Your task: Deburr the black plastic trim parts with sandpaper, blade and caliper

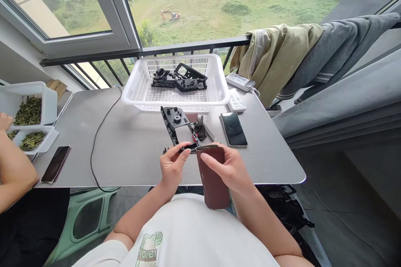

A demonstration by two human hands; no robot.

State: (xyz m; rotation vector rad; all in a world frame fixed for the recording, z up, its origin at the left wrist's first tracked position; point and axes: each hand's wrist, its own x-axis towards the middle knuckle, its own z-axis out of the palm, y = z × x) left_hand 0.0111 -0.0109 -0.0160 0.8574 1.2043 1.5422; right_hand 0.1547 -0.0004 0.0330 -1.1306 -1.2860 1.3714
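My left hand [173, 166] pinches the near edge of a black plastic frame [177, 117], which is tilted up above the table. In my right hand [231, 167] is a folded sheet of reddish-brown sandpaper [213, 183], hanging down toward my lap. Its upper edge is close to the frame's near right corner; whether they touch I cannot tell. Behind the frame lie a small dark crumpled piece [199, 129] and a flat metal blade [209, 131], partly covered.
A white basket [134, 87] holding several black plastic parts [188, 81] stands at the back. Phones [234, 129] lie on the grey table [131, 146], and a black cable [103, 123] crosses its left side. Another person's arm [15, 162] rests at far left beside leaf-filled containers [50, 104].
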